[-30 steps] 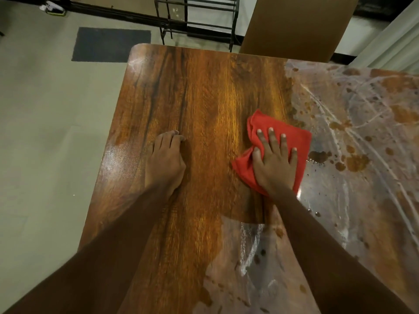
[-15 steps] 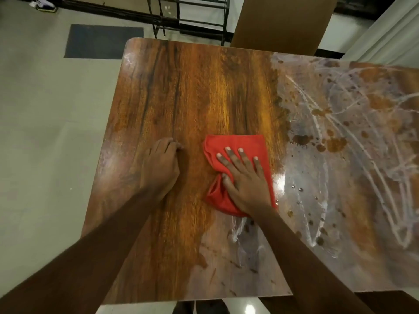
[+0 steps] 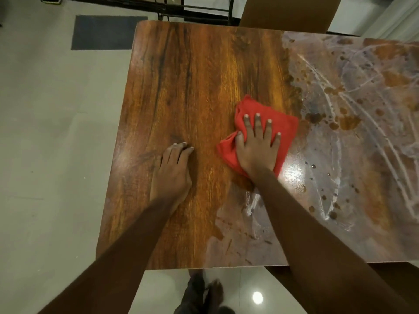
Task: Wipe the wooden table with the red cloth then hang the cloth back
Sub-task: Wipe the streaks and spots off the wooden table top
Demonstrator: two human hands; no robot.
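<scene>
Hands flat; right hand (image 3: 257,150) pushed red cloth (image 3: 286,126) rightward; left hand (image 3: 172,175) rests on table (image 3: 192,75)

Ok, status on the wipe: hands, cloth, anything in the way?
Right hand flat on crumpled red cloth, pressing it to glossy wooden table. Left hand resting on bare wood. Whitish smears and brown spots cover table's right side; no obstacles on it.

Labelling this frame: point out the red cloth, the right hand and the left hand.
red cloth (image 3: 286,124): head view, bare far right corner.
right hand (image 3: 257,152): head view, back of hand.
left hand (image 3: 172,175): head view, back of hand.
</scene>
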